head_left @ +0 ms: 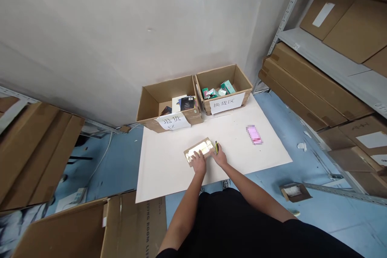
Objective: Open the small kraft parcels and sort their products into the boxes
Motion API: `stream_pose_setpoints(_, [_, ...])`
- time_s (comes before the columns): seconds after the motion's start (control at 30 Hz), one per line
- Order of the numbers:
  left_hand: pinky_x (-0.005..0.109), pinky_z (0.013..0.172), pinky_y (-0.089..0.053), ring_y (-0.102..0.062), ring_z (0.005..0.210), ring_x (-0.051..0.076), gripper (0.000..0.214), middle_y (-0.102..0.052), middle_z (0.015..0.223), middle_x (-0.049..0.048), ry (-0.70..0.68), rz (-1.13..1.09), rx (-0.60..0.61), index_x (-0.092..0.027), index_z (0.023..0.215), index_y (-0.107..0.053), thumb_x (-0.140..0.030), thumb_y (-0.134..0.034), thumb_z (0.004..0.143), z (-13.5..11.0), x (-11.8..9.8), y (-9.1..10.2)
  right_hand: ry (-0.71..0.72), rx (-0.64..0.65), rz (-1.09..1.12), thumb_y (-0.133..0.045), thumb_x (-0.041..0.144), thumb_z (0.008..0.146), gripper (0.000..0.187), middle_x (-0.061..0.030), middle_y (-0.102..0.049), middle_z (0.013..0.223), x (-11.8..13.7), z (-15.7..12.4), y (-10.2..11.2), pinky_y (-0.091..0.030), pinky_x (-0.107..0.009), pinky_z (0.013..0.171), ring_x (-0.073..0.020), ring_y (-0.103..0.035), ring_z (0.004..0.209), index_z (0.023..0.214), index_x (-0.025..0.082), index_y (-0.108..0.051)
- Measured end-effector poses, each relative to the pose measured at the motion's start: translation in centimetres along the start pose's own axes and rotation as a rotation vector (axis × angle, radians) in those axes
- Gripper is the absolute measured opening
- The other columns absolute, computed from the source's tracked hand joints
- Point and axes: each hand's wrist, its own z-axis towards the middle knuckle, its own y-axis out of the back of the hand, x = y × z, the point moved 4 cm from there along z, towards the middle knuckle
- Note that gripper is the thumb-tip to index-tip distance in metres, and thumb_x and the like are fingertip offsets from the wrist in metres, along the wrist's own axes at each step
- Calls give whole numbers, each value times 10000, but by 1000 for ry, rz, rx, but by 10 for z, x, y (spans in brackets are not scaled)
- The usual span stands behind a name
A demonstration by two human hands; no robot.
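On the white tabletop (163,165) lies a small brown cardboard parcel (188,154) with a shiny, glaring label or tape across its top. My left hand (198,163) rests on the parcel's near side, fingers spread over its top and gripping nothing. At the parcel's right end, my right hand (220,157) is closed around a yellow-and-black box cutter (217,147). The cutter stands roughly upright in the fist; its blade cannot be made out. A pink, pixelated item (254,135) lies apart from both hands, to the right.
At the table's back, an open carton (148,107) holds books or dark boxes; another carton (246,84) holds green-and-white boxes. Both bear handwritten paper signs. Shelves with cartons (320,84) flank the right. A large open carton (111,225) stands at lower left.
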Motion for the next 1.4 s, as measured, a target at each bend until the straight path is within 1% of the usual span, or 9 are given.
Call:
stream_pose_setpoints(0.13, [498, 1065, -508, -552, 1337, 357, 579, -579, 1486, 222, -79, -75, -49, -193, 1596, -473, -447, -385, 1083, -7, 15, 7, -92, -14, -136, -781, 522, 863, 991, -144, -724, 1283, 28, 27, -4, -550, -382, 927, -332, -703, 1207, 1652, 229, -260])
stream_pose_setpoints(0.37, [500, 1153, -444, -280, 1587, 354, 627, -312, 1734, 170, -96, -59, 48, -193, 1655, -368, -462, -333, 1090, 2, 68, 8, -92, 33, -213, -850, 453, 794, 1070, -115, -739, 1245, 53, 59, 1, -532, -345, 837, -319, -715, 1160, 1657, 263, -246])
stream_pose_setpoints(0.5, [522, 1071, -488, -432, 1458, 407, 670, -419, 1641, 259, -85, -23, 7, -130, 1616, -437, -517, -344, 1078, -30, 31, -5, -28, -55, -237, -798, 425, 867, 957, -121, -744, 1220, 61, 67, 7, -510, -322, 823, -294, -723, 1113, 1652, 254, -278])
stream_pose_setpoints(0.67, [495, 1037, -478, -549, 1271, 345, 599, -572, 1455, 206, -338, -56, -6, -224, 1589, -484, -461, -484, 1038, -64, -34, -12, 34, -87, -279, -794, 417, 881, 926, -151, -746, 1206, 78, 89, 32, -502, -307, 816, -296, -727, 1082, 1646, 206, -316])
stream_pose_setpoints(0.83, [434, 1044, -488, -478, 1415, 324, 626, -525, 1546, 161, -422, -70, 90, -272, 1570, -468, -242, -581, 955, -13, -28, 22, 78, -93, -260, -747, 526, 908, 919, -154, -750, 1227, 58, 77, 54, -512, -334, 877, -322, -714, 1150, 1650, 195, -317])
stream_pose_setpoints(0.93, [469, 1170, -411, -225, 1615, 351, 945, -242, 1759, 137, -567, 20, 202, -289, 1666, -293, -145, -708, 829, 27, -16, 34, 99, -29, -277, -751, 568, 891, 956, -151, -734, 1283, 24, 44, 45, -513, -363, 921, -336, -699, 1196, 1656, 224, -294])
stream_pose_setpoints(1.07, [505, 1231, -352, -102, 1653, 347, 1105, -126, 1796, 94, -700, 62, 295, -354, 1679, -240, -213, -825, 752, 52, -12, 30, 12, 99, -309, -784, 563, 853, 959, -157, -720, 1320, -20, 8, 28, -516, -395, 934, -363, -692, 1219, 1636, 239, -336])
stream_pose_setpoints(1.2, [519, 1131, -458, -142, 1641, 379, 1143, -128, 1795, 109, -579, 47, 291, -376, 1692, -181, -325, -849, 766, 49, -19, 15, -21, 44, -291, -817, 564, 814, 1015, -152, -706, 1348, -21, 19, 40, -518, -391, 934, -352, -687, 1223, 1637, 235, -322])
stream_pose_setpoints(1.4, [604, 1121, -424, -454, 1455, 440, 802, -398, 1669, 240, -261, 51, 134, -238, 1657, -365, -454, -666, 946, 18, -31, -1, 42, 24, -349, -939, 470, 706, 1142, -137, -731, 1285, 31, 82, 64, -514, -355, 907, -330, -698, 1169, 1644, 272, -320])
